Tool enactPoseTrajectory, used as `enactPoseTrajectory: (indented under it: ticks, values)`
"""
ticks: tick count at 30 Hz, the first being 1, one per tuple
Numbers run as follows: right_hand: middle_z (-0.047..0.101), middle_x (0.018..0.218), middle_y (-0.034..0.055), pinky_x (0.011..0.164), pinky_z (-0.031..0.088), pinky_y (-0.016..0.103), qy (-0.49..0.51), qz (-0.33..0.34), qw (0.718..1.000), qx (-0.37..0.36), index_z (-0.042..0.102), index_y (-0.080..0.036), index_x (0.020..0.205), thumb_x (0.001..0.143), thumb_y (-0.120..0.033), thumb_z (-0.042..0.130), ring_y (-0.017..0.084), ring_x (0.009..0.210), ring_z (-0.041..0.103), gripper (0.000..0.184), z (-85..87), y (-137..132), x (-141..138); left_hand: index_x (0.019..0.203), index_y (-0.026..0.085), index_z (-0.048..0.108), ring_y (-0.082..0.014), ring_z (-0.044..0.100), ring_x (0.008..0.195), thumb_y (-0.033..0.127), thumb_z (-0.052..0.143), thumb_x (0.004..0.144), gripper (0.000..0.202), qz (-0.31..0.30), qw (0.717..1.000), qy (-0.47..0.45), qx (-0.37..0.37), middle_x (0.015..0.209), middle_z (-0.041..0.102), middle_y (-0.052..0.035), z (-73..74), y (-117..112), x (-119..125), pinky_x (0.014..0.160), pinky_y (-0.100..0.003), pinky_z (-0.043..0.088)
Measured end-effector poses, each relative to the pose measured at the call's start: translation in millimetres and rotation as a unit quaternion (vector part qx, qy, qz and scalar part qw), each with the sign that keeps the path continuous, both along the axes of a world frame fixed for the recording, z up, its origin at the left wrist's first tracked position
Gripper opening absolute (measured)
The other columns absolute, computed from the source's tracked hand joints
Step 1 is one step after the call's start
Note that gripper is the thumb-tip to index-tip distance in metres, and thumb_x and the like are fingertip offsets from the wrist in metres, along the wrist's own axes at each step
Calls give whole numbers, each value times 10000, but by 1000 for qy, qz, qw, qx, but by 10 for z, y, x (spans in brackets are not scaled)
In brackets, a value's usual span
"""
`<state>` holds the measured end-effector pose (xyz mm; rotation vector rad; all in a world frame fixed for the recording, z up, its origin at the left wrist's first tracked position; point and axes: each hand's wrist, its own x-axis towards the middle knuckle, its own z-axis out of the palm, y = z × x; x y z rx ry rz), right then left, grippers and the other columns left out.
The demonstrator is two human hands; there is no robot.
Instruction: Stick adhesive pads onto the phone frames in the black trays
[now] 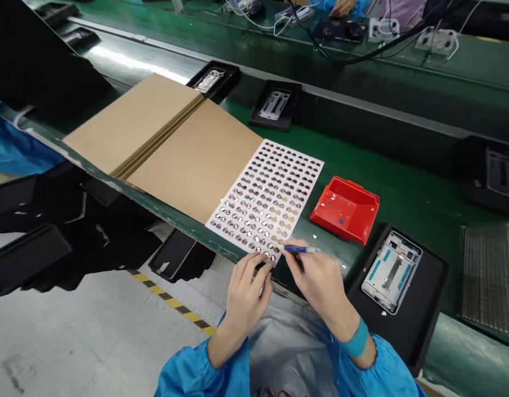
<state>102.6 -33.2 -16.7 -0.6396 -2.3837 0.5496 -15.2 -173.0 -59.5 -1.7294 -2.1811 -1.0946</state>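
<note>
A white sheet (298,157) with rows of small dark and shiny stickers lies on the green bench, its near corner under my hands. My left hand (248,292) is closed at that corner, with bent fingertips on the sheet's near edge. In my right hand (320,281) is a blue pen-like tool (296,248), its pale tip down at the stickers near the right edge. Some places on the sheet there show tan shapes instead of shiny pieces. Whether a loose sticker sits between my left fingertips is hidden.
Brown cardboard (209,149) lies left of the sheet. A red bin (362,212) stands to the right, beside a black tray (420,309) holding a phone frame (393,273). More phone frames in black trays sit behind. Black trays (27,256) are stacked below left.
</note>
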Motion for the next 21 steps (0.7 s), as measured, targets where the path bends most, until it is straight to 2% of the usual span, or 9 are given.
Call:
enactPoseTrajectory:
  ticks: [2, 3, 5, 7, 10, 13, 15, 17, 21]
  values:
    - [857, 1054, 84, 697, 662, 273, 69, -15, 988, -139, 718, -203, 1106, 1150, -296, 600, 211, 781, 835, 157, 118, -18, 75, 1160, 178, 706, -223, 681, 1110, 69, 549, 1069, 211, 4, 999, -39, 17, 1106, 759, -63, 80, 52, 5, 971, -359, 537]
    - [858, 1044, 78, 711, 679, 268, 102, -28, 970, -219, 718, -213, 1102, 1117, -310, 668, 211, 800, 838, 110, 177, -30, 118, 1151, 198, 707, -198, 688, 1064, 83, 559, 1075, 202, 2, 997, -70, 28, 1080, 758, -41, 125, 82, 11, 945, -335, 537]
    - [851, 954, 63, 695, 697, 262, 157, -59, 923, -347, 731, -222, 1043, 1044, -367, 782, 219, 810, 840, 154, 291, -60, 224, 1141, 224, 710, -157, 702, 1008, 115, 583, 1083, 176, -17, 989, -139, 53, 1056, 749, -17, 215, 156, 37, 918, -287, 548]
    - [842, 919, 65, 662, 700, 251, 193, -90, 892, -398, 742, -222, 942, 987, -448, 849, 227, 835, 841, 254, 399, -89, 365, 1139, 232, 712, -141, 717, 1004, 137, 600, 1084, 157, -52, 977, -194, 69, 1051, 743, -14, 295, 249, 86, 926, -256, 564]
    - [842, 936, 73, 630, 706, 250, 225, -158, 888, -368, 729, -219, 846, 955, -512, 877, 221, 816, 837, 346, 530, -76, 668, 1137, 229, 710, -139, 729, 974, 138, 591, 1089, 157, -131, 966, -216, 62, 1034, 750, -12, 384, 424, 207, 907, -255, 571]
    - [829, 855, 53, 609, 717, 288, 232, -271, 894, -273, 730, -217, 888, 903, -540, 915, 222, 710, 821, 373, 557, 82, 1057, 1116, 219, 699, -158, 724, 928, 146, 545, 1100, 171, -234, 957, -168, 31, 1009, 761, -15, 412, 655, 396, 893, -294, 579]
    - [818, 816, 51, 606, 718, 315, 231, -342, 886, -211, 742, -210, 920, 837, -604, 939, 247, 714, 827, 449, 490, 264, 1315, 1098, 213, 693, -180, 721, 949, 149, 508, 1098, 196, -294, 948, -118, 23, 1011, 765, -25, 389, 840, 561, 895, -322, 588]
    - [810, 780, 66, 607, 712, 340, 215, -390, 878, -173, 743, -205, 899, 796, -695, 918, 273, 721, 829, 530, 371, 464, 1521, 1119, 204, 690, -218, 726, 1075, 162, 489, 1091, 207, -330, 942, -59, 26, 1075, 773, -53, 329, 1030, 739, 910, -350, 593]
    - [815, 769, 109, 617, 688, 379, 139, -426, 885, -125, 722, -215, 863, 842, -819, 776, 301, 706, 821, 607, 130, 748, 1664, 1270, 166, 678, -300, 660, 1344, 236, 546, 1077, 244, -343, 937, 70, 8, 1365, 737, -145, 126, 1299, 998, 1041, -423, 559]
